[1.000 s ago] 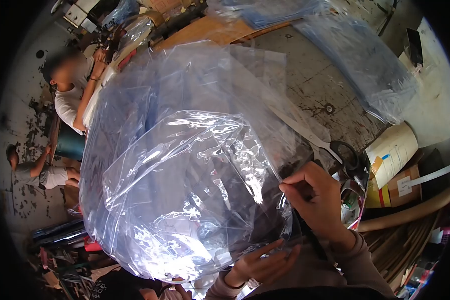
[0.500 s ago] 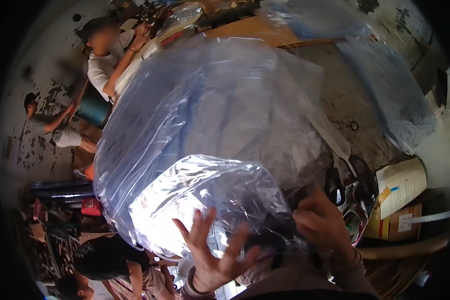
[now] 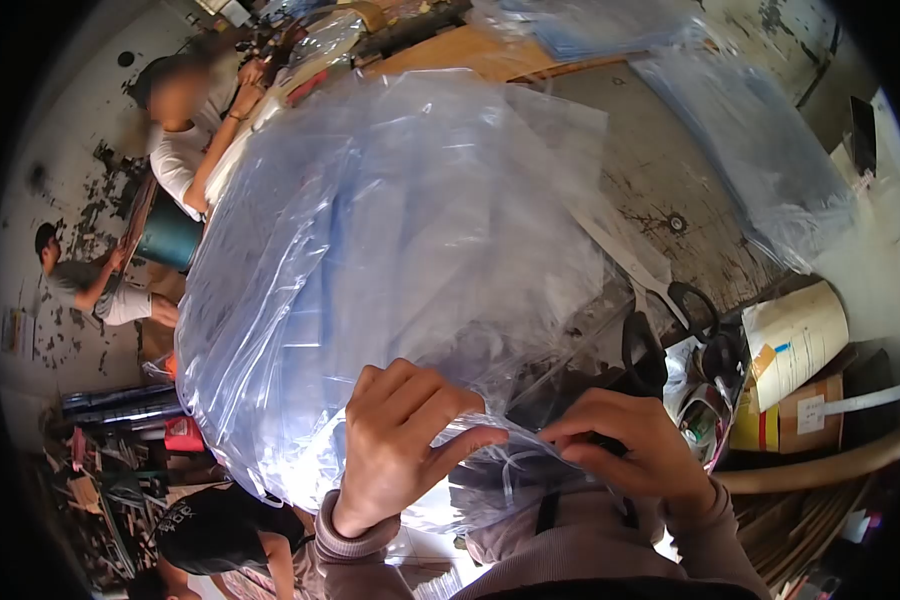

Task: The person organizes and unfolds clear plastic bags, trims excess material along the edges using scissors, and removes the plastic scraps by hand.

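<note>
A large pile of clear plastic sheets point(image 3: 410, 230) covers the table in front of me, its near edge drawn toward my body. My left hand point(image 3: 400, 440) is closed over that near edge, the bunched plastic running between thumb and fingers. To its right, my right hand point(image 3: 630, 440) pinches the same plastic between thumb and fingertips. Large scissors point(image 3: 660, 295) with black handles lie just beyond my right hand, blades pointing up and left, partly under or against the sheets; I cannot tell which.
More folded clear plastic point(image 3: 760, 150) lies at the table's far right. A cardboard box point(image 3: 810, 415) and a paper sheet point(image 3: 800, 335) stand at the right. One person point(image 3: 185, 150) works across the table at the upper left; another point(image 3: 220, 535) bends at lower left.
My left hand has gone from spread fingers to closed on the plastic's near edge. The lifted, shiny flap has come down toward me. The view has shifted slightly.
</note>
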The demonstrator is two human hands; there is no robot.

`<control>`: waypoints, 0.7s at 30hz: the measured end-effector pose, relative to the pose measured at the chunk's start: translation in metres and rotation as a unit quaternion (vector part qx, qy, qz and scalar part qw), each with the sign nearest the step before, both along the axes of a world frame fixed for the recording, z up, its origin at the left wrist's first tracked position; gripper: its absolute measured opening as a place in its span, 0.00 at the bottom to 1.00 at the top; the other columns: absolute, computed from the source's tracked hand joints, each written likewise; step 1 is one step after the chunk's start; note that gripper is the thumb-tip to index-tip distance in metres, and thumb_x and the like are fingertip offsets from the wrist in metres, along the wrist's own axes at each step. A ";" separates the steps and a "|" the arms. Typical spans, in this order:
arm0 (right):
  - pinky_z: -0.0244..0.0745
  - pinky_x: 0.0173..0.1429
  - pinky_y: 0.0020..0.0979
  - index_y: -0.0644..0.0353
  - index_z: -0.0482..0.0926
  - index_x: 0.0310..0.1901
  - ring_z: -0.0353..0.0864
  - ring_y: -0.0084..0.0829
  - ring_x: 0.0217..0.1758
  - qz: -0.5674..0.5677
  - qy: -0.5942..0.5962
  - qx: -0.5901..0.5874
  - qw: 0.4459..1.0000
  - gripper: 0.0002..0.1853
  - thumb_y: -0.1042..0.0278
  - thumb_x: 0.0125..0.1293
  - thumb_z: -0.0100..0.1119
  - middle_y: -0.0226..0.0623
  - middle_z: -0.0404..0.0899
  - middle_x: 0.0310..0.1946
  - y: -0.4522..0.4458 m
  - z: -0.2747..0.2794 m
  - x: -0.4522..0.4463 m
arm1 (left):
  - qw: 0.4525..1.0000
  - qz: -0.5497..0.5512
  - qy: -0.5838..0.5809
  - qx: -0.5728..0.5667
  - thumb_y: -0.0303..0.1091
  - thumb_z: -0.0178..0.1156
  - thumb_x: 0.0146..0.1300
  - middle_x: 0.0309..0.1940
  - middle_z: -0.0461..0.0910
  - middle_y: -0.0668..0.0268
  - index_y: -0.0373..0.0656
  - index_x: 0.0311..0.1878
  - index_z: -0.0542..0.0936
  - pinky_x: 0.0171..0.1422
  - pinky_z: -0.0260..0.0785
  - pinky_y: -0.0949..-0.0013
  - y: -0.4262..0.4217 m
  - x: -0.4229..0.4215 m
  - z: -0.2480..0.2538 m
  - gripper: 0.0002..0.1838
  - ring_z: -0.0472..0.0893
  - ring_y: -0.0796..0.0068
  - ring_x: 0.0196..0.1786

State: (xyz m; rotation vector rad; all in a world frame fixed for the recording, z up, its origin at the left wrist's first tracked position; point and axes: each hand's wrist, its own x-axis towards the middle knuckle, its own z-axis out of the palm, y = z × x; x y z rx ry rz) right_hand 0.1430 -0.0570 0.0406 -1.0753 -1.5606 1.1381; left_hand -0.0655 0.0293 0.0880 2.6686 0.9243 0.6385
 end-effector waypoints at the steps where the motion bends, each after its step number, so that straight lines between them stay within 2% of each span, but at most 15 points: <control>1: 0.72 0.36 0.26 0.61 0.78 0.44 0.77 0.30 0.30 -0.005 0.002 -0.003 1.000 0.11 0.78 0.58 0.58 0.37 0.76 0.32 0.002 0.001 0.000 | 1.000 0.005 -0.001 0.005 0.43 0.71 0.41 0.23 0.75 0.75 0.48 0.28 0.79 0.34 0.54 0.70 -0.001 0.002 -0.001 0.14 0.71 0.74 0.28; 2: 0.72 0.36 0.26 0.61 0.79 0.43 0.78 0.30 0.31 -0.009 0.000 0.005 1.000 0.10 0.78 0.58 0.59 0.36 0.76 0.32 0.005 0.002 -0.001 | 1.000 0.007 -0.003 -0.003 0.41 0.72 0.40 0.22 0.74 0.75 0.49 0.29 0.80 0.36 0.52 0.70 -0.002 0.002 -0.001 0.13 0.71 0.75 0.29; 8: 0.72 0.34 0.25 0.61 0.80 0.42 0.79 0.27 0.31 -0.030 -0.012 0.010 0.999 0.11 0.78 0.56 0.61 0.35 0.77 0.32 0.006 0.009 -0.010 | 0.996 0.021 -0.046 -0.073 0.43 0.76 0.34 0.22 0.73 0.76 0.51 0.26 0.79 0.40 0.49 0.68 -0.004 0.005 -0.001 0.17 0.70 0.74 0.34; 12: 0.73 0.33 0.25 0.60 0.80 0.42 0.79 0.27 0.30 -0.032 -0.003 0.006 0.999 0.11 0.79 0.56 0.62 0.34 0.77 0.33 0.007 0.004 -0.008 | 0.998 0.033 -0.017 -0.043 0.42 0.76 0.33 0.23 0.73 0.77 0.51 0.26 0.79 0.41 0.47 0.67 -0.006 0.007 -0.009 0.17 0.69 0.74 0.35; 14: 0.73 0.33 0.25 0.60 0.80 0.42 0.79 0.27 0.30 -0.037 -0.013 0.009 0.999 0.11 0.79 0.56 0.61 0.34 0.77 0.33 0.005 0.004 -0.008 | 0.997 0.015 -0.013 -0.072 0.38 0.73 0.33 0.25 0.73 0.75 0.50 0.27 0.79 0.42 0.48 0.66 -0.006 0.008 -0.004 0.15 0.69 0.73 0.37; 21: 0.74 0.32 0.25 0.60 0.80 0.41 0.79 0.27 0.30 -0.086 -0.062 0.046 0.993 0.12 0.81 0.53 0.62 0.35 0.76 0.33 0.006 0.003 -0.014 | 0.992 0.002 -0.025 -0.123 0.33 0.68 0.30 0.27 0.74 0.72 0.50 0.29 0.80 0.44 0.49 0.65 -0.005 0.006 0.001 0.15 0.69 0.69 0.38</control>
